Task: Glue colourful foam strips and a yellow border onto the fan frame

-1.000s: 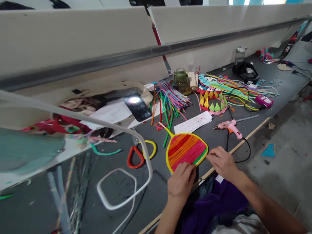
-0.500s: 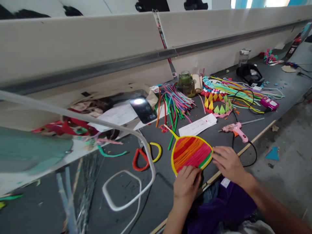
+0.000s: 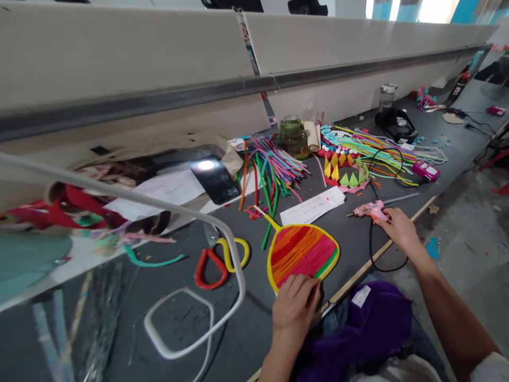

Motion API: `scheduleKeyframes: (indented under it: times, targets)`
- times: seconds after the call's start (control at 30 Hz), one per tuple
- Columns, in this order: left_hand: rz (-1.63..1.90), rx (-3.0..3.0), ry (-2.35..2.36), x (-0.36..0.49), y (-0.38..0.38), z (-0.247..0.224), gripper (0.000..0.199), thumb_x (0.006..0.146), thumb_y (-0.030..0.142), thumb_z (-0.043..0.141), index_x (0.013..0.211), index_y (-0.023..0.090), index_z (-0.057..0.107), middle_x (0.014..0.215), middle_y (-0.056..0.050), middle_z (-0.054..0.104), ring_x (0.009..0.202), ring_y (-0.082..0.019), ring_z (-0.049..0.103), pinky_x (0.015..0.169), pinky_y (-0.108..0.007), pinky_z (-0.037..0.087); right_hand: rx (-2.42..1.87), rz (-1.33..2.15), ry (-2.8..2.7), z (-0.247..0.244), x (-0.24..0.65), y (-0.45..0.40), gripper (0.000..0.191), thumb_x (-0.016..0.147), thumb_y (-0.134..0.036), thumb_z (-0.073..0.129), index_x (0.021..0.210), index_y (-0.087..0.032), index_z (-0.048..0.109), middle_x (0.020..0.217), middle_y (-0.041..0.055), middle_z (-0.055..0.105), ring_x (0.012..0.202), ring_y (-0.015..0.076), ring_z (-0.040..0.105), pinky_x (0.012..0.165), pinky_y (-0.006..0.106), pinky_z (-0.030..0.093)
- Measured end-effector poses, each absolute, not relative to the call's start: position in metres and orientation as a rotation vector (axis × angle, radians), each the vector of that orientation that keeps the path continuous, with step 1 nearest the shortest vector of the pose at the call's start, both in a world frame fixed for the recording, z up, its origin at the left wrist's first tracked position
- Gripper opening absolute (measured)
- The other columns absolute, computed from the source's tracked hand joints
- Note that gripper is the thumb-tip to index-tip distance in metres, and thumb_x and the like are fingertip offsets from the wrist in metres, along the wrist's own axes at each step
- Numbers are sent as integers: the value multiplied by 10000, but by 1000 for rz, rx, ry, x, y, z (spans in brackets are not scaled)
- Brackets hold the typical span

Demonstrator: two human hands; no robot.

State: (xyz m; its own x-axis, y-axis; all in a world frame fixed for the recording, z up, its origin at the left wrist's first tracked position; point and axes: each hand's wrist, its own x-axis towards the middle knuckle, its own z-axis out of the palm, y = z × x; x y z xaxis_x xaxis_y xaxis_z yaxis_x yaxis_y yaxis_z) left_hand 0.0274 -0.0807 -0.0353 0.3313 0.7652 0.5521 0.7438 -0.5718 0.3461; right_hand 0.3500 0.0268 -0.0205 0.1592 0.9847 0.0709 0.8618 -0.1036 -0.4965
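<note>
A leaf-shaped pipe-cleaner piece [image 3: 302, 254] lies flat on the table, with a yellow outline, a short stem and red, orange, pink and green strips inside. My left hand [image 3: 295, 297] is closed over its lower edge, fingers curled and the thumb partly hidden. To the right, my right hand [image 3: 401, 232] has its fingers around the handle of a pink hot glue gun [image 3: 377, 211], whose nozzle points left. A clear glue stick [image 3: 403, 198] sticks out of the gun's back. Scissors [image 3: 212, 268] with red and yellow handles lie left of the piece.
A white bent lamp arm [image 3: 234, 254] crosses the left side. Behind the piece are folded paper [image 3: 312, 207], a lit phone [image 3: 217, 180], loose pipe cleaners [image 3: 274, 164], a paper crown [image 3: 353, 180] and a green jar [image 3: 294, 138]. A black cord [image 3: 371, 249] hangs near the table edge.
My right hand has left the right edge of the leaf-shaped piece and moved right to the glue gun's handle. My left hand stays on the lower edge. The view has shifted slightly.
</note>
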Motion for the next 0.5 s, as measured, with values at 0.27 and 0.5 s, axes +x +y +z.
scheduleKeyframes:
  times: [0.27,0.5]
  targets:
    - [1055,2552,1458,26,-79,-37,106,963,180,561,894,191,641,789,-26,656,735,-184,563,694,-294,453,-1810,777,-1550,-8,354,29,341,820,-470,586,986,-177,636,843,51,672,679,180,649,552,262,481]
    - [1004,2452,1495,27,-81,-39,124,969,244,558,912,208,663,810,-32,666,767,-192,591,723,-307,468,-1446,1221,-1235,22,346,-29,512,726,-434,700,1148,-184,554,989,89,735,647,161,671,471,221,430]
